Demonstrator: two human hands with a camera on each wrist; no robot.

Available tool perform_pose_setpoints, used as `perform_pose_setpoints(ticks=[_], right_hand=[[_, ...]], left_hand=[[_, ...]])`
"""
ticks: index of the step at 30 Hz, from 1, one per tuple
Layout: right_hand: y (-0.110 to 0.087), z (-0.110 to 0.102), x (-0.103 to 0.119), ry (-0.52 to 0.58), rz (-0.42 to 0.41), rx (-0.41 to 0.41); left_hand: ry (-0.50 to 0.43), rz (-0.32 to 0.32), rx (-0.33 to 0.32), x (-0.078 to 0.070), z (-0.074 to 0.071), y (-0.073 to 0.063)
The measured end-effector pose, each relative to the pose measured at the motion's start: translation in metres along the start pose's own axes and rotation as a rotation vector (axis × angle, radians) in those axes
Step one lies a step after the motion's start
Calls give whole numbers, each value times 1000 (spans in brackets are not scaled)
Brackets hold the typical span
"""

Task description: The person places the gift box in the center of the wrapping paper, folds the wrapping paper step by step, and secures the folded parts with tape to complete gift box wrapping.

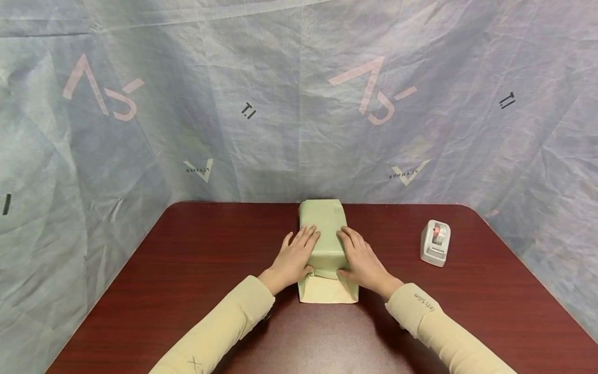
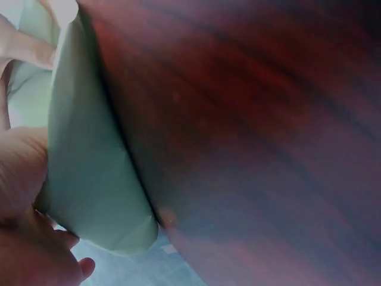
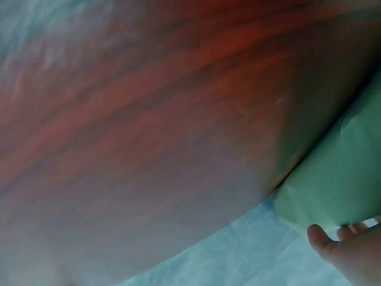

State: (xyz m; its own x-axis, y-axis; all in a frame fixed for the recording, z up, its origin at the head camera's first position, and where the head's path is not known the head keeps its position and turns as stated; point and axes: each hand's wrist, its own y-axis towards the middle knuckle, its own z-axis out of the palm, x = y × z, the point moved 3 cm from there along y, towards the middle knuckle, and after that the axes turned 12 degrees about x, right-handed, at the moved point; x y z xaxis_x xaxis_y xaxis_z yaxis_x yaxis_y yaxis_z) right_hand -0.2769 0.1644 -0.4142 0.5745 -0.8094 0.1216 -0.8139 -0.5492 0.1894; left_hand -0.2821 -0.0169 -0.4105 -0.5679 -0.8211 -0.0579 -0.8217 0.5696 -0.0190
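A box wrapped in pale green paper [image 1: 325, 221] lies lengthwise on the table, near its back edge. At the box's near end a trapezoid-shaped paper flap [image 1: 329, 291] spreads flat toward the person, its sides tucked inward. My left hand [image 1: 291, 259] rests on the left of the box, fingers extended over the top and thumb pressing at the near end. Mirroring it, my right hand [image 1: 366, 264] lies along the right edge with its thumb at the other near corner. Both wrist views show the smooth green side of the wrapped box [image 2: 98, 161] beside the fingers.
A white tape dispenser [image 1: 435, 244] with an orange-red core stands to the right on the dark red wooden table [image 1: 210, 249]. Grey-blue printed sheeting [image 1: 280, 104] hangs behind the table and along both sides.
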Motion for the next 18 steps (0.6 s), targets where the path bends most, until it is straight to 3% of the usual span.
perform_pose_setpoints(ticks=[3,11,18], right_hand=[[0,2,0,-14,7,-20],[1,4,1,-42,23,-30],[1,2,0,-15,9,-7]], left_hand=[[-20,18,21,1,-1,0],[-102,49,152,6,-4,1],[-77,43,134,6,-3,0]])
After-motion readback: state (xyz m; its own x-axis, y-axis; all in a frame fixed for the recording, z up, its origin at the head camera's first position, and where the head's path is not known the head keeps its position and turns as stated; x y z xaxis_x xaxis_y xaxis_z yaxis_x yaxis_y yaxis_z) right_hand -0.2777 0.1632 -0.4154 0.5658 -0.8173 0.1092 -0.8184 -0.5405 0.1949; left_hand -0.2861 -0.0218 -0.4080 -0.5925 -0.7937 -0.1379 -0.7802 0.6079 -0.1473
